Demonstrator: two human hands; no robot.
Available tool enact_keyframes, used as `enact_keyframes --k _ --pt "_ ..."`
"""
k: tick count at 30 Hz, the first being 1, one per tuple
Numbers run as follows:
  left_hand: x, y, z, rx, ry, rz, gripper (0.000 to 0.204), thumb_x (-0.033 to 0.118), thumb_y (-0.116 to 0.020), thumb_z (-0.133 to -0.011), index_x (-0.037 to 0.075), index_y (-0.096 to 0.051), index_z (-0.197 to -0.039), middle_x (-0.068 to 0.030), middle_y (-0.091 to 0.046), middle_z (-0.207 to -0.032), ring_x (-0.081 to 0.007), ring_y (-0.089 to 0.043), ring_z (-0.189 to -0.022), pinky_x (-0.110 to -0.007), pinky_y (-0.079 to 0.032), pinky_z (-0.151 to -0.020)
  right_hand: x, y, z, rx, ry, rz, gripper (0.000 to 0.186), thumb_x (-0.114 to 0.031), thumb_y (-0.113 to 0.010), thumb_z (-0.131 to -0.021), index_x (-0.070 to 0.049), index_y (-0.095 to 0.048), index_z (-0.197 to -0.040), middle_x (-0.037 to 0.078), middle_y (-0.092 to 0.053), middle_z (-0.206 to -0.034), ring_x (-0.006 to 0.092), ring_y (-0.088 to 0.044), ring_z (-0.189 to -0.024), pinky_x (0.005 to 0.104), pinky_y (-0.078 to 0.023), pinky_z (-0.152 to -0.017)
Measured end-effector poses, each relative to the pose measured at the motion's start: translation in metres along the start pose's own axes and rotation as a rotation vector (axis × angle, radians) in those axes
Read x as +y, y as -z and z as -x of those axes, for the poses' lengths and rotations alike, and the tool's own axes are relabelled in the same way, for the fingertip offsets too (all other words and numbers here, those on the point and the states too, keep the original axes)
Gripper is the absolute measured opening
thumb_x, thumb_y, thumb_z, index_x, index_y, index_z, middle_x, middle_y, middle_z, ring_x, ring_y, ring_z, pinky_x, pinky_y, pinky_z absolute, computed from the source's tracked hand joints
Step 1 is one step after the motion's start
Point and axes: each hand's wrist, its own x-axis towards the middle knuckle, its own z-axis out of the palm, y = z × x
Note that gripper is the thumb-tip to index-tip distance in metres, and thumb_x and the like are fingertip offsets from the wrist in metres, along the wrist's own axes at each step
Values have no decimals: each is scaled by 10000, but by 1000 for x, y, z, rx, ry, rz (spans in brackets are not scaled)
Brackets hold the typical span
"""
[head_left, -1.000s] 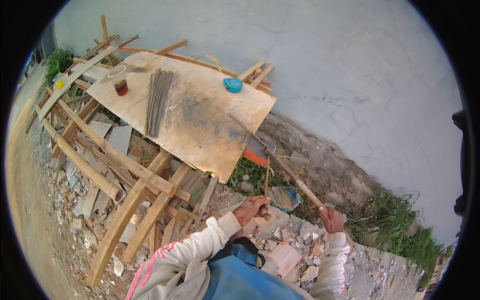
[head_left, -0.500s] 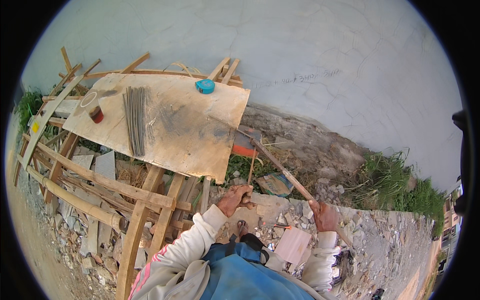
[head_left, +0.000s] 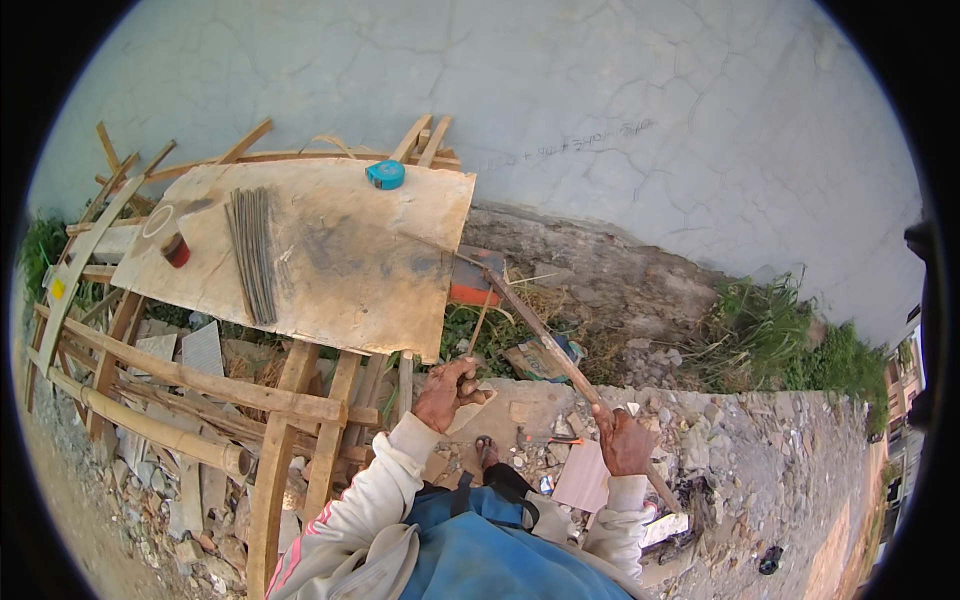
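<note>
My right hand (head_left: 625, 440) is wrapped round a long rusty bar (head_left: 545, 340), which slants from the right end of a board down past my wrist. Closed fingers of my left hand (head_left: 445, 395) grip the lower end of a thin metal rod (head_left: 482, 322). This rod rises to the bar's far end, by the board's edge. The pale wooden board (head_left: 350, 300) lies on a timber frame. On it rest a bundle of thin metal rods (head_left: 252, 255), a turquoise tape measure (head_left: 385, 174) and a cup of dark red drink (head_left: 175, 250).
A cracked grey wall (head_left: 600, 90) stands behind the board. Timber posts (head_left: 265, 490) and a bamboo pole (head_left: 170, 425) are at the left. Rubble (head_left: 760, 450), a pinkish tile (head_left: 582, 478) and an orange-handled tool (head_left: 555, 440) lie on the ground. Grass (head_left: 760, 340) grows along the wall's foot.
The whole view has shifted a little, so the board and hands appear further left. The long bar slants slightly more steeply toward me. Both hands keep their holds.
</note>
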Motion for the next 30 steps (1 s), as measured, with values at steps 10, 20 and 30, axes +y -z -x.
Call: enact_keyframes --k 10,20,30 --pt "-21 -22 1 57 -101 341 267 253 -560 -1003 113 -499 -783 -2 -480 -596 -186 -565 -568 -455 -542 -929 14 2 -9 -57 120 -43 636 -611 -451 -992 -32 -637 -806 241 -634 -667 462 -647 -681 555 -488 -618" --pt "-18 -15 -4 143 -212 550 274 233 -555 -1006 102 -489 -774 -10 -462 -577 -187 -543 -560 -458 -530 -932 -24 -5 39 -17 -13 -108 628 -616 -468 -979 -31 -658 -850 280 -650 -710 485 -657 -727 579 -496 -643" --pt "-13 0 12 160 -146 -7 214 246 -584 -995 85 -589 -855 -15 -567 -709 -165 -611 -682 -379 -577 -779 9 -4 7 -180 25 -265 660 -669 -609 -877 -17 -637 -783 236 -638 -689 447 -652 -699 535 -481 -628"
